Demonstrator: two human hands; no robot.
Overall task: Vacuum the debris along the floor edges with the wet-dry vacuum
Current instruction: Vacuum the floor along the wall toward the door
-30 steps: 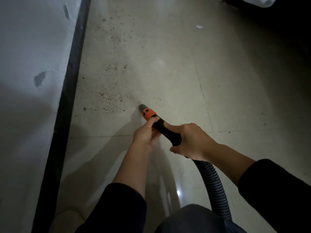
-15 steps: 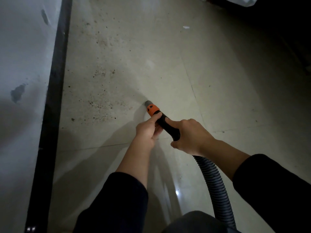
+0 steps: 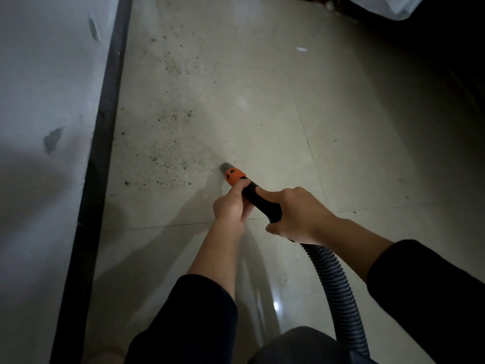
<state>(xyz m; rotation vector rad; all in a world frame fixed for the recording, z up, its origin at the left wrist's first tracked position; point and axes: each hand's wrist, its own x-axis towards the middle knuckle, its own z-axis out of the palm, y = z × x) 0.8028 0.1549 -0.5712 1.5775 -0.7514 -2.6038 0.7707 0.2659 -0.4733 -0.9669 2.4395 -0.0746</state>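
Gripping the black handle (image 3: 259,200) of the vacuum hose (image 3: 334,279), the left hand (image 3: 228,206) has its fingers curled tight beneath it. Its thumb lies on top, touching the orange collar (image 3: 234,176). The right hand (image 3: 299,215) wraps the handle just behind, fingers folded round it, with the index finger (image 3: 265,193) lying straighter along the upper side. The grey nozzle tip (image 3: 225,166) meets the tiled floor (image 3: 262,114) at the right margin of a scatter of dark debris (image 3: 168,164). The debris spreads leftward toward the black baseboard (image 3: 101,153) under the pale wall (image 3: 39,74). More specks lie farther along that edge. The ribbed hose runs back under the right forearm.
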